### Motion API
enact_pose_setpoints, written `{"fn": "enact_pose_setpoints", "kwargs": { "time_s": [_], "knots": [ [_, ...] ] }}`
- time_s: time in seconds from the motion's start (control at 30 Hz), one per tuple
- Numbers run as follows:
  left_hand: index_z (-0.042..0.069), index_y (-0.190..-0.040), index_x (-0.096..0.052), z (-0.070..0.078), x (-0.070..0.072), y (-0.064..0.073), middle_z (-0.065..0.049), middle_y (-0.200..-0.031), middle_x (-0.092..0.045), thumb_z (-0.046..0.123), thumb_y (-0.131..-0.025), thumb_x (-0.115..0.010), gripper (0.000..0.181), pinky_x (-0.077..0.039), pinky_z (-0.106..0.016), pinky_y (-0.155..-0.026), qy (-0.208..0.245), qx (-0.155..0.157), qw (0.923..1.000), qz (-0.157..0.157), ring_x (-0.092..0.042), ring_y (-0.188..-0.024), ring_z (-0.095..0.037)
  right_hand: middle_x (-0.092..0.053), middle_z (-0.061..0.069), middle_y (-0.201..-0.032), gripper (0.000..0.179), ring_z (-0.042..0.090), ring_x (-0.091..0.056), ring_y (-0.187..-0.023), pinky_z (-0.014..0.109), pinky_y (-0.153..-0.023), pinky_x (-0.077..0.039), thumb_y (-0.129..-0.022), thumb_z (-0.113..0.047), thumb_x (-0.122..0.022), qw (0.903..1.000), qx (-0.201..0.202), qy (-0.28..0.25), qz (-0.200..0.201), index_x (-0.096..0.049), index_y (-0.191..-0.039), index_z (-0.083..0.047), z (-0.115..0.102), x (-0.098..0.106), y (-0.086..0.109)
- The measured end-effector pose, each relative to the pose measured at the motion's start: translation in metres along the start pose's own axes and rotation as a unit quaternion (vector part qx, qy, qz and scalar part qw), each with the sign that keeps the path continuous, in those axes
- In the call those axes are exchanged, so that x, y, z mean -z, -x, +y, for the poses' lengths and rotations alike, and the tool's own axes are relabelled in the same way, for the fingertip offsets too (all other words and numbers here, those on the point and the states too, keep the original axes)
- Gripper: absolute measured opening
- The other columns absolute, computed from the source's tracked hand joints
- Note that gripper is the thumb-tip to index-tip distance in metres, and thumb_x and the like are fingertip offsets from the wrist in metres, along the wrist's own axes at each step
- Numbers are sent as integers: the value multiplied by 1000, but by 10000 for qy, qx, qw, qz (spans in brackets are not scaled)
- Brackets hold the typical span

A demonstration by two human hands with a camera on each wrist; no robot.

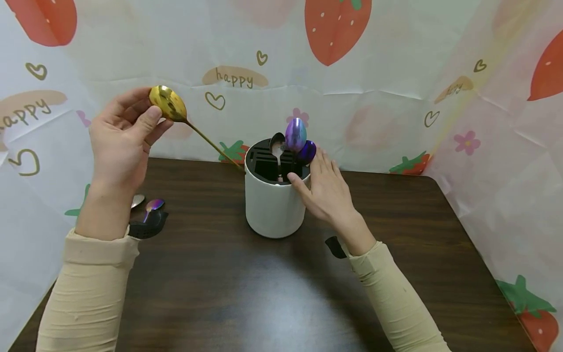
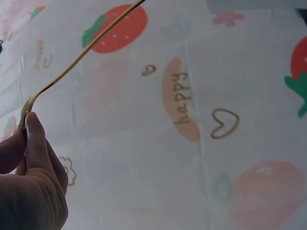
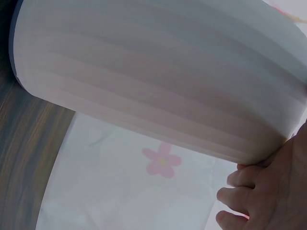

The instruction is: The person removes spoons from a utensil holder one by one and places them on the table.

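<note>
Raised at the left, my left hand (image 1: 125, 129) pinches the bowl of a gold spoon (image 1: 169, 103) between thumb and fingers. The spoon's long thin handle slants down to the right, its tip by the left rim of a white round cutlery holder (image 1: 273, 210). My right hand (image 1: 330, 190) rests against the holder's right side near the top, fingers fairly straight and thumb at the rim. A silver spoon (image 1: 278, 146), a purple-blue spoon (image 1: 295, 134) and a dark violet spoon (image 1: 306, 153) stand bowl-up in the black slotted top. In the left wrist view, the gold handle (image 2: 72, 64) leads away from the pinch.
On the dark wooden table (image 1: 211, 283), a rainbow-coloured spoon (image 1: 155, 204) and a silver spoon (image 1: 138, 200) lie at the left, partly hidden by my left wrist and its black strap. A strawberry-printed cloth (image 1: 374, 73) hangs behind the table and along its sides.
</note>
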State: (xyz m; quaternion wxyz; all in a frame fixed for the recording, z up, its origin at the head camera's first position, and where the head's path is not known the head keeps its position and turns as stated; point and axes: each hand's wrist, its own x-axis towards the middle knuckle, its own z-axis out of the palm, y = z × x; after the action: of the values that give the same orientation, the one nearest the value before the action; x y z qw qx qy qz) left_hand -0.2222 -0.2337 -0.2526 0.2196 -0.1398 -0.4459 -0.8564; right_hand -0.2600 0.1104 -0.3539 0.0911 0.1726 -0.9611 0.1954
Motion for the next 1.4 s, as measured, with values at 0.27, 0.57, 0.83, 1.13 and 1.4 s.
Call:
{"fn": "enact_pose_setpoints", "kwargs": {
  "time_s": [0.27,0.57,0.83,1.13,1.4],
  "knots": [
    [-12,-119,-69,-2,32,3,-17,-104,-72,-18,-84,-75,35,-64,-33,-76,-190,241,9994,156,-70,-91,-24,-9,15,-173,105,28,-8,-161,44,-131,-5,-99,-82,-17,10000,-8,-53,60,-4,-166,-2,1,-1,0],
    [-6,-117,-74,-17,81,8,-10,-103,-74,-11,-87,-76,30,-63,-26,-77,-1134,806,9899,261,-72,-92,-18,-10,16,-173,104,30,-9,-160,46,-131,-6,-99,-81,-18,10000,2,-37,71,-4,-166,-2,0,-2,-1],
    [3,-114,-77,-29,119,14,-2,-99,-75,-4,-93,-74,22,-61,-20,-74,-1769,1457,9731,243,-71,-85,-12,-10,17,-173,105,29,-8,-160,46,-131,-6,-99,-81,-18,10000,-13,-41,54,-4,-166,-2,0,-2,-1],
    [5,-133,-67,-39,153,9,15,-96,-73,11,-102,-68,31,-59,-15,-77,-3678,2579,8915,-588,-71,-83,-4,-13,19,-172,104,32,-12,-160,49,-131,-8,-100,-80,-18,9999,9,-4,114,-6,-166,-1,0,-3,0],
    [-10,-151,-44,-53,178,-2,21,-96,-71,20,-108,-60,55,-57,-14,-82,-4516,3226,8224,-1246,-69,-86,1,-10,16,-173,105,31,-11,-160,47,-131,-6,-99,-81,-17,10000,-10,16,90,-4,-166,-2,0,-3,-1]
  ]
}}
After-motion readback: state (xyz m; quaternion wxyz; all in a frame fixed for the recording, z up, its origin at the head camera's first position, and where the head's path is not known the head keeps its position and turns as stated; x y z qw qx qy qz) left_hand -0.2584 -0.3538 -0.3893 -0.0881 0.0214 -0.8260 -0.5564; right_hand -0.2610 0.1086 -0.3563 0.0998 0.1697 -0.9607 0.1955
